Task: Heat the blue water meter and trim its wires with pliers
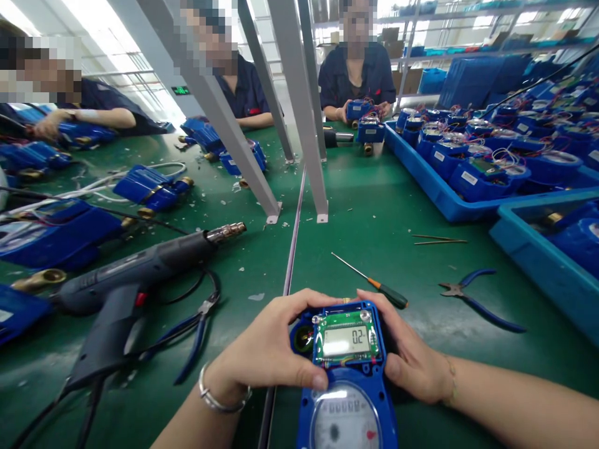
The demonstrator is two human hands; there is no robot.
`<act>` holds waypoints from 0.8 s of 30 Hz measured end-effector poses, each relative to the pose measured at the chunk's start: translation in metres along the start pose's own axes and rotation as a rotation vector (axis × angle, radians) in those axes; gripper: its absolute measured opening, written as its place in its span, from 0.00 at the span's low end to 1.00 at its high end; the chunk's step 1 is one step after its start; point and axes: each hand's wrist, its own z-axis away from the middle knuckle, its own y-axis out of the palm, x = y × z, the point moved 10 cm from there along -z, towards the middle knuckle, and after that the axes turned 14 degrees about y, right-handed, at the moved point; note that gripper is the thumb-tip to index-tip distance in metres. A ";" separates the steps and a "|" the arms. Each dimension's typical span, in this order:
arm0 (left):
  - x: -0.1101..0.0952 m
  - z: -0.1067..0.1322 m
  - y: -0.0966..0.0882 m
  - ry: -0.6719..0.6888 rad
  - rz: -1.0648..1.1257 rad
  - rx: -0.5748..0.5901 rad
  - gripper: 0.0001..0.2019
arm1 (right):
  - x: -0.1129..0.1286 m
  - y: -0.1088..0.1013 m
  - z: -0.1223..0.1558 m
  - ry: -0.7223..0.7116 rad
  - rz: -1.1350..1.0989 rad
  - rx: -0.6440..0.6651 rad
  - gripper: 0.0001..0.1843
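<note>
Clock positions are taken from the blue plastic meter (349, 380), which sits low in view on a smooth green tabletop (360, 231), between a person's hands.

At 9 to 10 o'clock lies a matte dark-grey heat gun (140, 271) with a ridged metal nozzle and a red trigger. Nearer, at 9 o'clock, are blue-handled pliers (204, 308), partly open.

The left hand (269, 340), a shiny silver bangle (222, 399) at its wrist, grips the meter: fingers curl around the upper edge, thumb pressed on the front. The rounded casing holds a green circuit board with a rectangular grey display reading 0.2; below is a round, glossy clear-covered dial. The right hand (412, 358) is partly curled, its fingers and thumb against the meter's right edge.

At 1 o'clock lies a slim screwdriver (390, 294) with a green-and-orange handle; at 2 o'clock, 2 thin brass-coloured rods (440, 242) and splayed blue-handled cutters (472, 302). Beyond, between 1 and 2 o'clock, a blue plastic tray (461, 212) is crowded with wired blue units (491, 174).
</note>
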 end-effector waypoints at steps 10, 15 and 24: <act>-0.001 0.001 -0.005 0.065 -0.104 -0.078 0.39 | -0.003 0.003 0.001 0.012 0.025 0.051 0.38; 0.000 0.011 -0.005 0.008 0.082 0.119 0.43 | -0.016 0.006 0.003 0.069 0.044 0.026 0.37; -0.013 0.014 0.012 0.096 0.329 0.297 0.52 | -0.004 0.003 0.005 -0.082 0.274 -0.106 0.31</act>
